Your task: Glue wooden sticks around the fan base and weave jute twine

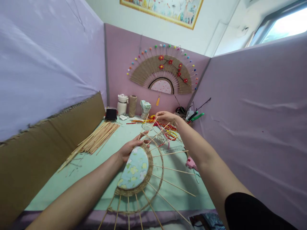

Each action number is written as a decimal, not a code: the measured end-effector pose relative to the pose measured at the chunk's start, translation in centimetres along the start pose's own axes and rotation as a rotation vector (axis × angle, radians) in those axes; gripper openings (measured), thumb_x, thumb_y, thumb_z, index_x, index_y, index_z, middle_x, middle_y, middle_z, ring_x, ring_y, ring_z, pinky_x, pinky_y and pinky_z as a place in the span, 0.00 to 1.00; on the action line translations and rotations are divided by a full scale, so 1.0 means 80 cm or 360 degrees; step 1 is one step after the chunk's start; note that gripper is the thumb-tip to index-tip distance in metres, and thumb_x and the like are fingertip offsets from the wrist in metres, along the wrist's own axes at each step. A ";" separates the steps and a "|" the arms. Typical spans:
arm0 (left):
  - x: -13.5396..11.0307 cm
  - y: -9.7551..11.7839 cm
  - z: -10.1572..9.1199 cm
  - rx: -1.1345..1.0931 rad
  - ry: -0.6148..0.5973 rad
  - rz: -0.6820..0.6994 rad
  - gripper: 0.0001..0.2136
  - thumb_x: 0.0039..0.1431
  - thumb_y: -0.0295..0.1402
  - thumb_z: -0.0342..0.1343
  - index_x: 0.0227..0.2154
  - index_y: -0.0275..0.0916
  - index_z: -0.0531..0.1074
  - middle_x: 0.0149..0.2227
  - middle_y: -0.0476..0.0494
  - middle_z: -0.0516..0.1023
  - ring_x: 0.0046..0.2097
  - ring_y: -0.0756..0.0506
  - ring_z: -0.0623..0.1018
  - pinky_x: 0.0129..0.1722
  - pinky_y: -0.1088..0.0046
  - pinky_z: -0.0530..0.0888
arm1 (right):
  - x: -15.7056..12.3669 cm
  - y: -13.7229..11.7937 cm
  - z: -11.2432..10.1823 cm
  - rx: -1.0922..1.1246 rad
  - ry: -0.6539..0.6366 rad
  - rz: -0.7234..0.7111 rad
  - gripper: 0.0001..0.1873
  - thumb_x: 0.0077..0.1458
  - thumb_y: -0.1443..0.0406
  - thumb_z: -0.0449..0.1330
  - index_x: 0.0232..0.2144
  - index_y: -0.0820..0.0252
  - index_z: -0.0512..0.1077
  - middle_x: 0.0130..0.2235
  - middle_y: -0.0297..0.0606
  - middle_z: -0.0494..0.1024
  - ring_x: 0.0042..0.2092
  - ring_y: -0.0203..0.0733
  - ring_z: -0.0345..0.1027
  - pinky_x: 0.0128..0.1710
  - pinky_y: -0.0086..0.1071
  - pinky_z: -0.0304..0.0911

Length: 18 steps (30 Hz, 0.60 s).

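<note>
A half-round fan frame (150, 159) is tilted above the table, with thin wooden sticks radiating from it. Its centre is a pale blue floral fabric panel (134, 169), edged with a coiled twine band. Farther out, a single ring of twine (162, 164) crosses the sticks. My left hand (130, 148) grips the frame's upper end, fingers partly behind it. Above and to the right, my right hand (165, 117) is closed in a pinch near an upper stick's tip. Whether it pinches the stick or a fine strand, I cannot tell.
Loose wooden sticks (96, 140) lie left beside a cardboard strip (59, 127). Colourful strips and a twine tangle (163, 137) are behind the frame. A white jar (122, 104) and twine roll (132, 106) stand at the back. A pink glue gun (191, 162) and green-handled pliers (198, 116) are right.
</note>
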<state>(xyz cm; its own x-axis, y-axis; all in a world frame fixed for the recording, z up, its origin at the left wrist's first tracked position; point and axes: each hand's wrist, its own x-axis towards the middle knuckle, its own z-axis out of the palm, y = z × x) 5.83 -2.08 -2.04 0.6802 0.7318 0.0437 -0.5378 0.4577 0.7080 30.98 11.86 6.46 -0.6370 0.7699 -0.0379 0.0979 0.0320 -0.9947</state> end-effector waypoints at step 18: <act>-0.005 0.002 0.006 0.0072 -0.0044 0.0035 0.26 0.54 0.26 0.59 0.57 0.44 0.64 0.40 0.44 0.77 0.39 0.45 0.80 0.40 0.70 0.75 | 0.042 0.041 0.082 -0.0460 0.0208 -0.0009 0.17 0.36 0.58 0.70 0.24 0.64 0.71 0.19 0.27 0.66 0.21 0.27 0.52 0.19 0.24 0.45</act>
<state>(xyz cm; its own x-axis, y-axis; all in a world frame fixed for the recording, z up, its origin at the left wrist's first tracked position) 5.73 -2.52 -1.57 0.6824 0.7267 0.0787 -0.5301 0.4179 0.7379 24.12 10.35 2.42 -0.5366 0.8438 -0.0011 0.3199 0.2022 -0.9256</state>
